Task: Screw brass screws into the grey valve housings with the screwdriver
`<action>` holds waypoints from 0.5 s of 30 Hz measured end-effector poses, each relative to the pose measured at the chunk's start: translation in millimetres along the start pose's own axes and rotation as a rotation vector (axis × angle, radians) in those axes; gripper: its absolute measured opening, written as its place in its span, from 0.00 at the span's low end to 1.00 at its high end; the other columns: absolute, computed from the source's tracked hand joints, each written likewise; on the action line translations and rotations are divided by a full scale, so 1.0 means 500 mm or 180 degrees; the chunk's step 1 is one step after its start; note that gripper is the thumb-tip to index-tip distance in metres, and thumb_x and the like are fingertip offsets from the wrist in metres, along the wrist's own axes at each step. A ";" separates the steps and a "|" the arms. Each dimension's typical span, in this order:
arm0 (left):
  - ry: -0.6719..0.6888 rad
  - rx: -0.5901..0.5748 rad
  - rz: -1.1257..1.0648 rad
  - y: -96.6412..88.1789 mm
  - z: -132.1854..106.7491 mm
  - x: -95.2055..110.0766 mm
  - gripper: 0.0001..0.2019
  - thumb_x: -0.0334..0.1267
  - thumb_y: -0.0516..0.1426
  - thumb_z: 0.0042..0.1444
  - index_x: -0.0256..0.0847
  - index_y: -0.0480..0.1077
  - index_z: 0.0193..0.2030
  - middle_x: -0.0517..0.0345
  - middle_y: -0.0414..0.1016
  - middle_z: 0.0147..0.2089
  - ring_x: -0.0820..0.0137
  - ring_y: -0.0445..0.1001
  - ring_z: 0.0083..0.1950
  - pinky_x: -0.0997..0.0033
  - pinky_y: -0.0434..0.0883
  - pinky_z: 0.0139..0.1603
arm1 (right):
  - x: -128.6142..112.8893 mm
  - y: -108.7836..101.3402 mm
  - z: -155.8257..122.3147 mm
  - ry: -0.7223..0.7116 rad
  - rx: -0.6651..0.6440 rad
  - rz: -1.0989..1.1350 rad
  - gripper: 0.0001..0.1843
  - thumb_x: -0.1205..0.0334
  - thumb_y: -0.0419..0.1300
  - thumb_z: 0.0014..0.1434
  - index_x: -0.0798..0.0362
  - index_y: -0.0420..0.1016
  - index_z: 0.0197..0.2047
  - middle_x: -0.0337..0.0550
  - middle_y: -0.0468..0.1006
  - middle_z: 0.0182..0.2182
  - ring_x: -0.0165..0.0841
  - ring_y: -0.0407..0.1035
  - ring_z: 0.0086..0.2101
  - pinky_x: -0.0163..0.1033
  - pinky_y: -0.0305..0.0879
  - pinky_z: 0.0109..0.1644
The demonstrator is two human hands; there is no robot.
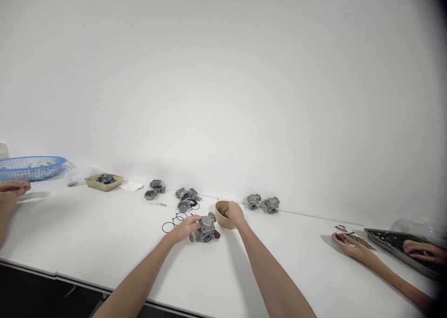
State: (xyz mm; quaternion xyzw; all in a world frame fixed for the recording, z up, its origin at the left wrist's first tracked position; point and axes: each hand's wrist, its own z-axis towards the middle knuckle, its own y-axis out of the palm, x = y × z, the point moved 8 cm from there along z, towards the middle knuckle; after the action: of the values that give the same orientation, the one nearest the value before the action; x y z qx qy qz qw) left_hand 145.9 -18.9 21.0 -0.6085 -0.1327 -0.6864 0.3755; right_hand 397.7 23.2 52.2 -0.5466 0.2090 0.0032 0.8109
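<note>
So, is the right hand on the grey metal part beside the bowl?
No, the right hand reaches into the tan bowl, while the left hand is at the grey metal part.

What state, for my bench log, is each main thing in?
Near carburetor: standing on the table.
Red handle: partly hidden by that carburetor.
Left hand: spread, touching the carburetor.
Bowl: upright, uncovered, holding brass-coloured parts.
Right hand: fingers hidden in bowl.
Black rings: loose, lying flat.
Rear-right carburetors: standing apart.
Blue basket: uncovered, loaded.
Beige tray: uncovered, loaded.
Metal tray: uncovered, loaded.
</note>
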 end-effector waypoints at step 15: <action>0.2395 0.1926 0.3044 0.031 -0.050 0.212 0.13 0.32 0.53 0.65 0.42 0.72 0.53 0.50 0.77 0.44 0.64 0.76 0.46 0.64 0.75 0.47 | -0.093 -0.164 -0.195 -0.0984 0.1188 0.2705 0.09 0.58 0.63 0.57 0.52 0.82 0.36 0.45 0.84 0.38 0.39 0.78 0.38 0.41 0.75 0.47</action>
State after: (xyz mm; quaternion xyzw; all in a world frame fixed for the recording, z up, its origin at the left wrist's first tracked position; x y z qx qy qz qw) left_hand 140.4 -82.7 110.3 -0.1882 0.1045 -0.5424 0.8121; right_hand 341.8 -85.7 109.9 -0.2513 0.2877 0.3775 0.8435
